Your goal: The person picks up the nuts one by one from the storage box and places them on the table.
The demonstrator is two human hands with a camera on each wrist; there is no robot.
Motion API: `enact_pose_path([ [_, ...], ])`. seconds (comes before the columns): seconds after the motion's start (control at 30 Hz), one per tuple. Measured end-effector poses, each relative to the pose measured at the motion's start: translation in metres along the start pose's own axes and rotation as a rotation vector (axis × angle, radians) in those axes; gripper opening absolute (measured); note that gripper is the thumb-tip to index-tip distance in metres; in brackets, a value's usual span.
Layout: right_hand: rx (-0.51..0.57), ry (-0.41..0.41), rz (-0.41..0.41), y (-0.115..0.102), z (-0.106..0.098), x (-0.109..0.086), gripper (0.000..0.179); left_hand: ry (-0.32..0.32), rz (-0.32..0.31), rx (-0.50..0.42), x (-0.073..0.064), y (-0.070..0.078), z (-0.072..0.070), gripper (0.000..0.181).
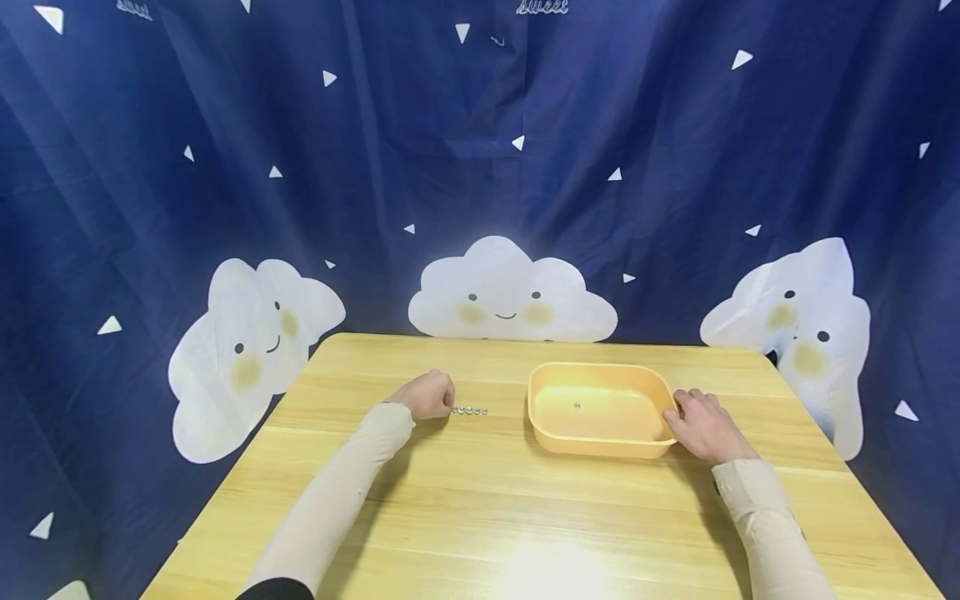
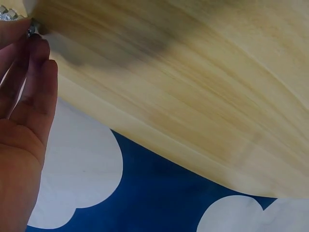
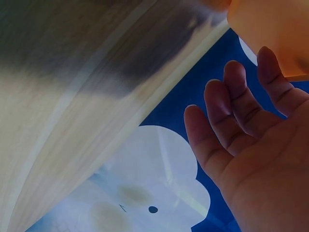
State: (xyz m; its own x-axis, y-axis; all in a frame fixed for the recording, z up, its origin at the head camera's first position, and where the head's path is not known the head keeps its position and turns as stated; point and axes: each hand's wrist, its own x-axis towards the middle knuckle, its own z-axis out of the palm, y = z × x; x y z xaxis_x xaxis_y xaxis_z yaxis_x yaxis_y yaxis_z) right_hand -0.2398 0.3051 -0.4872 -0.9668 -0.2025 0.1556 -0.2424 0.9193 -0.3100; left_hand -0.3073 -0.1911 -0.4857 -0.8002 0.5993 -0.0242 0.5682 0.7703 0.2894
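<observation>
My left hand (image 1: 426, 395) is at the left end of a short row of small silver metal nuts (image 1: 469, 411) on the table. In the left wrist view, the thumb and fingertips of that hand pinch one shiny nut (image 2: 32, 30), mostly hidden by them; others of the row show at the corner. To the right stands a yellow plastic bin (image 1: 600, 448) with one small metal piece (image 1: 577, 406) on its floor. My right hand (image 1: 705, 427) holds the bin's right end at the rim. In the right wrist view its fingers (image 3: 217, 104) are loosely bent, the forefinger against the bin's wall.
Both hands work over a light wooden table (image 1: 465, 508) with rounded far corners. A dark blue curtain (image 1: 450, 183) with white clouds and triangles hangs behind it and along the sides. Glare lies on the near part of the tabletop.
</observation>
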Motion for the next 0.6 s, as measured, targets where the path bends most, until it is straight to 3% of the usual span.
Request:
enact_pose_path([
  [0.43, -0.008, 0.021, -0.022, 0.0015, 0.0008, 0.0, 0.02, -0.009, -0.099, -0.017, 0.0001, -0.0029, 0.0047, 0.019],
  [0.6, -0.004, 0.022, -0.02, 0.0023, 0.002, -0.0001, 0.019, -0.006, -0.097, -0.027, -0.0007, -0.0034, 0.0041, 0.017],
])
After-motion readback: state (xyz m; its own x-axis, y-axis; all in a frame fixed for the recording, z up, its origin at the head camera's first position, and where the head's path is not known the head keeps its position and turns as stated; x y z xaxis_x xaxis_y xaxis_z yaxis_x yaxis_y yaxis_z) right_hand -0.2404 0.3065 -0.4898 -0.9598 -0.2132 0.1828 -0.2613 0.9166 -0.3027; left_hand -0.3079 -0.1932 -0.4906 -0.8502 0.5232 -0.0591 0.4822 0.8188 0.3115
